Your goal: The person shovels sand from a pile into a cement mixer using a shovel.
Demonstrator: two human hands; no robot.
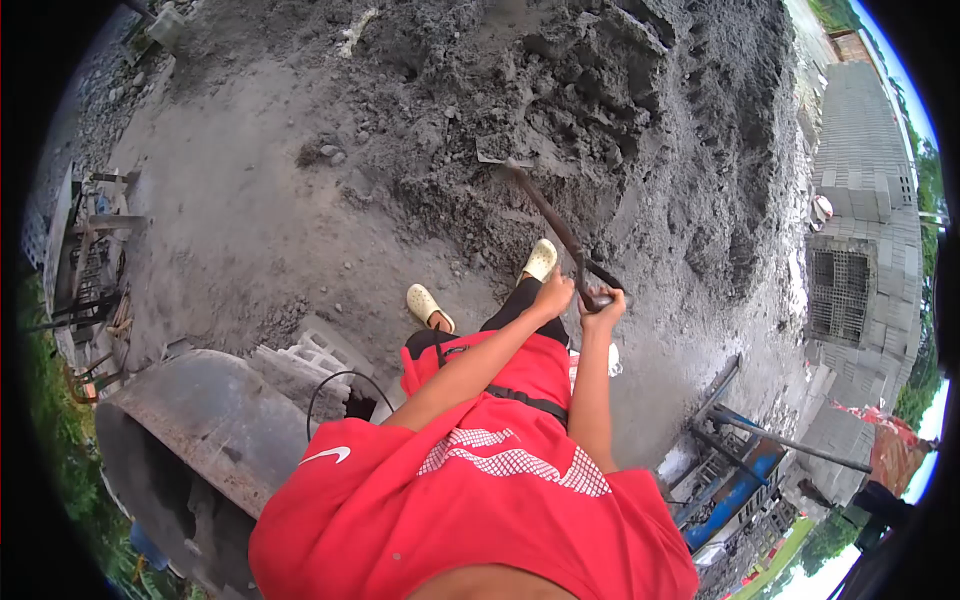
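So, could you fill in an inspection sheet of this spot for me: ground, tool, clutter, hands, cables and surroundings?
Surface: gritty grey ground, with a heap of loose, lumpy grey material ahead.
Job's things: shovel, its far end at the heap.
Clutter: hollow concrete blocks beside an open metal drum on the left.
Hands: right hand closed on the shovel's near end; left hand at the shovel too, its grip unclear.
Cables: thin black loop near the drum; cable or handle, I can't tell.
Surroundings: concrete-block wall and blue metal equipment on the right.
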